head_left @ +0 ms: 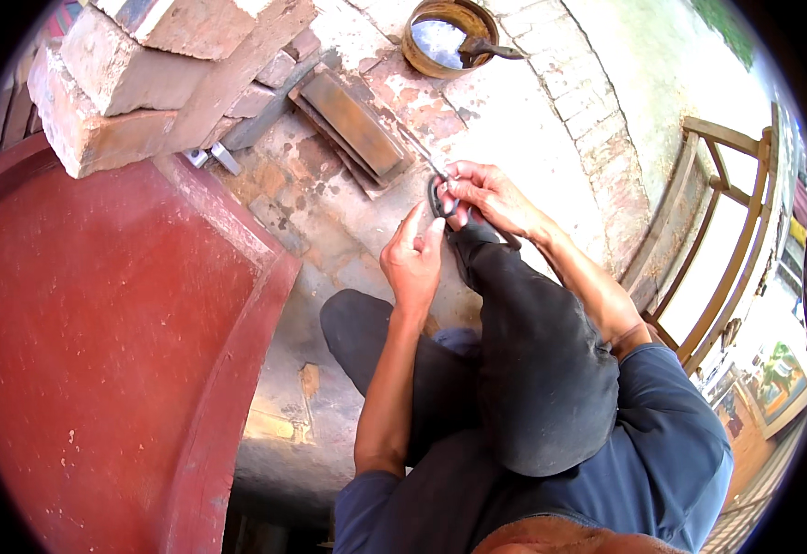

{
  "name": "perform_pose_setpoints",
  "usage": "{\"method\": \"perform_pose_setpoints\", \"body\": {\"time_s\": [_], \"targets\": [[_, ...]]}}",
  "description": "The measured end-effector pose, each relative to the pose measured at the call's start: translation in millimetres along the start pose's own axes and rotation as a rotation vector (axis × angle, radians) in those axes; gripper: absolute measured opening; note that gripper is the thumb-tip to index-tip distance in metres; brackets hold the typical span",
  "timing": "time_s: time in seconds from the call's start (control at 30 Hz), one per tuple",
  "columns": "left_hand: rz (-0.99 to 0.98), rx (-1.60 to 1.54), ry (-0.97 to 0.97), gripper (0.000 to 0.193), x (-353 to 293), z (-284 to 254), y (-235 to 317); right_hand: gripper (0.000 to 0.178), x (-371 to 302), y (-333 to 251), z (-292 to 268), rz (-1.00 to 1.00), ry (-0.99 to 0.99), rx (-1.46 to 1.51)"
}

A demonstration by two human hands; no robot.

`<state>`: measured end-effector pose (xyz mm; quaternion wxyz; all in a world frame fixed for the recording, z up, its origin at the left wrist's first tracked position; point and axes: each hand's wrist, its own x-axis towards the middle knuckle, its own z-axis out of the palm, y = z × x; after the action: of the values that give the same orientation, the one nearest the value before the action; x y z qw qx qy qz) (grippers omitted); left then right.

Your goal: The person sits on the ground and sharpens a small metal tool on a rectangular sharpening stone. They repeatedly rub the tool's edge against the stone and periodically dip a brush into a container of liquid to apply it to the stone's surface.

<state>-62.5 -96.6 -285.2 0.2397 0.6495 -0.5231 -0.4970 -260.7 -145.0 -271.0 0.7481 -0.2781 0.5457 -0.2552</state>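
Note:
My right hand is closed around what looks like a pair of scissors, its thin metal blades pointing up and to the left. A dark looped handle shows beside my fingers; the rest is partly hidden by the hand. Just left of it, my left hand is raised with thumb and index finger apart, and I see nothing between them. Both hands are above my dark shoe, in front of my bent knee. Beyond them, a brown rectangular block like a sharpening stone lies on a flat base.
A round bucket of water with a brush in it stands at the far side. To the left are a large red board and stacked bricks. A wooden frame stands at the right, on brick-and-concrete ground.

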Motion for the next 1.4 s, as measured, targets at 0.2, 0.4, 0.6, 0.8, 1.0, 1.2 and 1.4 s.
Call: {"method": "perform_pose_setpoints", "body": {"time_s": [0.2, 0.4, 0.6, 0.8, 1.0, 1.2, 1.4], "targets": [[-0.310, -0.467, -0.024, 0.035, 19, 11, 26, 0.024, -3, -7, 16, -0.054, 0.139, -0.498], [-0.468, -0.792, -0.005, 0.028, 35, 21, -7, 0.031, -4, -1, 26, -0.369, 0.120, -1.051], [-0.494, -0.976, 0.063, 0.029, 27, 10, -2, 0.056, 46, -19, -80, -0.144, 0.674, -0.507], [-0.520, -1.023, 0.017, 0.031, 27, 14, 3, 0.065, 100, -53, -139, -0.260, 1.025, -0.486], [-0.560, -1.008, -0.061, 0.034, 36, 19, -9, 0.037, 107, -54, -139, -0.351, 1.036, -0.565], [-0.600, -0.977, -0.074, 0.036, 38, 14, -15, 0.027, 44, -67, -81, -0.571, 0.878, -0.230], [-0.605, -1.000, -0.111, 0.035, 41, 17, -17, 0.020, 39, -43, -44, -0.250, 0.475, 0.160]]}}
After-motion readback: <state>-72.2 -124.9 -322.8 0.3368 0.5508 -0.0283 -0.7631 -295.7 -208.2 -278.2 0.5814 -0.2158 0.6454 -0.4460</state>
